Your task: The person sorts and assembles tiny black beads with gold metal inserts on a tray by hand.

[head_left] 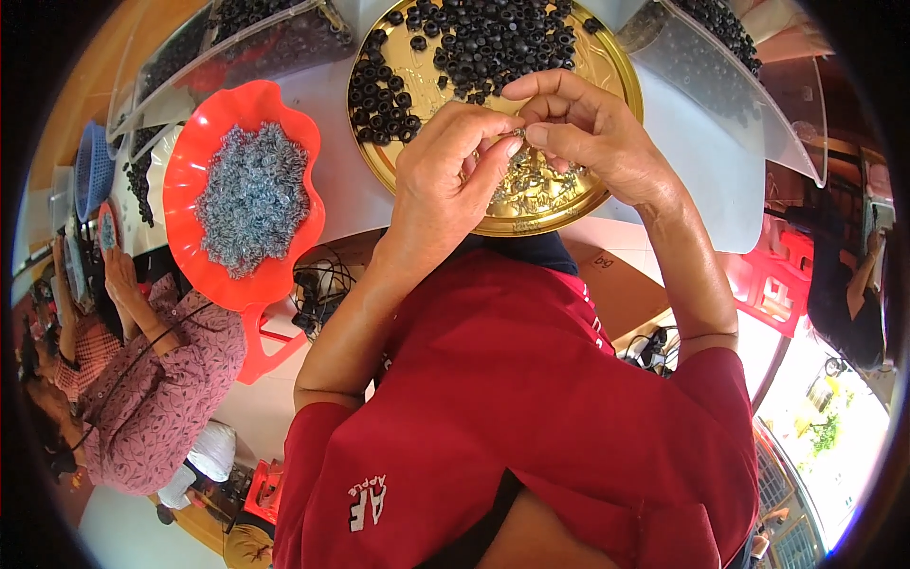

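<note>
Over a round gold tray (621, 71), my left hand (441, 161) and my right hand (607, 133) meet fingertip to fingertip. Thumb and forefinger of each hand are pinched together, around something too small to make out. Beneath my fingers, small shiny metal pieces (531, 194) lie scattered on the near part of the tray. Small round black caps (502, 43) are heaped at its far side, with more black caps (379, 100) spread along its left. To the left, a red scalloped bowl (180, 204) holds a pile of small silvery wire springs (251, 199).
Clear plastic bins (237, 57) with black parts stand far left, and another clear bin (730, 85) stands far right. A blue basket (93, 171) is at the left edge. Another person in a patterned top (166, 379) works at left. Red stools (773, 280) stand at right.
</note>
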Demonstrator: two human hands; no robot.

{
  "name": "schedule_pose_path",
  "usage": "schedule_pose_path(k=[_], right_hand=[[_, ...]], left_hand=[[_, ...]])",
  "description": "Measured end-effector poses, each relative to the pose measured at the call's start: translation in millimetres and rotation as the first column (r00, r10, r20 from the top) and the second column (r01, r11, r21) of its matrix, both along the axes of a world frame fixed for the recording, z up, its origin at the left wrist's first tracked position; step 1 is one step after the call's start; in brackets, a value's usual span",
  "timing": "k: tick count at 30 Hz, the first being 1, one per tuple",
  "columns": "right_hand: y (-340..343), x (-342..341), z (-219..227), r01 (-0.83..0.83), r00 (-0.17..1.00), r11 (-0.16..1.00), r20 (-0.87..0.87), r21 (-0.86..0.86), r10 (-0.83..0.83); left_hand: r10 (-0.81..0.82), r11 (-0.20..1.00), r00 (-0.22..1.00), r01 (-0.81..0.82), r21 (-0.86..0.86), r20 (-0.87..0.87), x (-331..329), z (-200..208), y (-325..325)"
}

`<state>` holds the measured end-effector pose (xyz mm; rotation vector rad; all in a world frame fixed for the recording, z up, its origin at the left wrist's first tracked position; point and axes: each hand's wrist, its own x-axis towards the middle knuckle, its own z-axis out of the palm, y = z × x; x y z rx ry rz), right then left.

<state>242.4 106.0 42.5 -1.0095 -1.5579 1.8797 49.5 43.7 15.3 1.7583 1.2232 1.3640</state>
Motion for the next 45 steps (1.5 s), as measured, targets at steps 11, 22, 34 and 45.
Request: schedule_pose_path(k=[11, 22, 34, 45], right_hand=[[0, -1, -8, -0.229, 0.929, 0.78, 0.371, 0.583, -0.004], [-14, -22, -19, -0.519, 0.808, 0.438, 0.588, 0.734, -0.029], [-11, -12, -19, -0.395, 0.88, 0.594, 0.474, 0.701, 0.025], [-17, -21, -19, -0.426, 0.855, 0.514, 0.518, 0.744, -0.041]], left_hand=[[0.167, 0.986, 0.975, -0.162, 0.045, -0.149, -37, 6, -7], [0.172, 0.984, 0.971, -0.177, -0.017, -0.164, -40, -2, -23], [0.081, 0.987, 0.98, -0.104, -0.119, -0.184, -38, -2, -31], [0.053, 0.993, 0.984, -0.07, -0.096, -0.17, -38, 1, -31]])
